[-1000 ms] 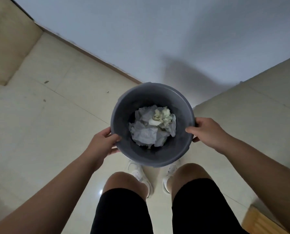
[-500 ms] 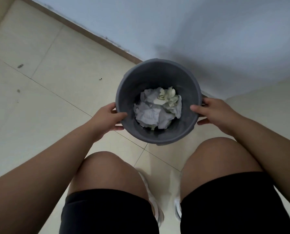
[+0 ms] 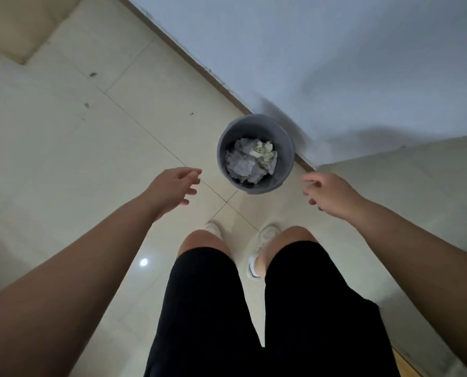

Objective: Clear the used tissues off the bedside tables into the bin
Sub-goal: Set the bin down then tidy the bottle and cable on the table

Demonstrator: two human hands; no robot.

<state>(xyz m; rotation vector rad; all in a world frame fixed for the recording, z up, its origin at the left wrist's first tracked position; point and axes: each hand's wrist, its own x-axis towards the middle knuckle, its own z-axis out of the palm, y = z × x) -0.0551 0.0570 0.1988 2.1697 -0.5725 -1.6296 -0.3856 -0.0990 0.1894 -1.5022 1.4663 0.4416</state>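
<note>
A round grey bin (image 3: 286,148) stands on the tiled floor close to the white wall. Crumpled white tissues (image 3: 250,164) lie inside it, with a yellowish wad among them. My left hand (image 3: 176,183) hovers to the left of the bin, fingers loosely spread, holding nothing. To the bin's right, my right hand (image 3: 328,193) is also apart from it, its fingers relaxed and empty. Neither hand touches the bin.
The white wall (image 3: 322,63) with a brown skirting runs diagonally behind the bin. Beige floor tiles (image 3: 77,148) spread out to the left. My legs in black shorts and white shoes (image 3: 267,232) stand just before the bin. A wooden edge (image 3: 406,363) shows at lower right.
Both hands have let go of the bin's rim and pulled back. The bin now stands on the floor by the wall, and I have risen from a crouch.
</note>
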